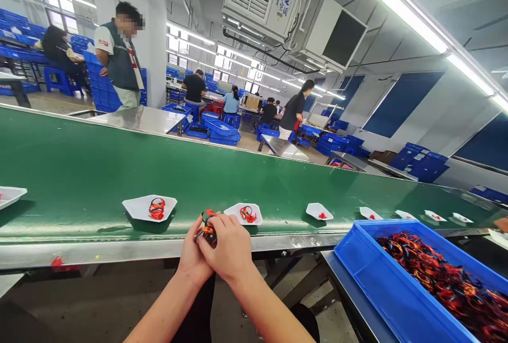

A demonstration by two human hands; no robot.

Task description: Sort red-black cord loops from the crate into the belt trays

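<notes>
My left hand (193, 261) is cupped around a small bunch of red-and-black wire pieces (208, 234) at the near edge of the conveyor. From the right, my right hand (232, 247) closes over the same bunch, its thumb against it. The two hands touch, and part of the bunch is hidden between them. Just beyond my right fingers sits a white tray (234, 209) with red-and-black pieces in it. A second white tray (137, 207) with similar pieces lies to the left of my hands.
The green conveyor belt (95, 163) crosses in front, carrying several more white trays. A blue bin (381, 274) heaped with similar red-and-black pieces (444, 274) stands at right, on a bench. The belt's metal edge (119, 252) runs beneath my hands. Several people are beyond the belt.
</notes>
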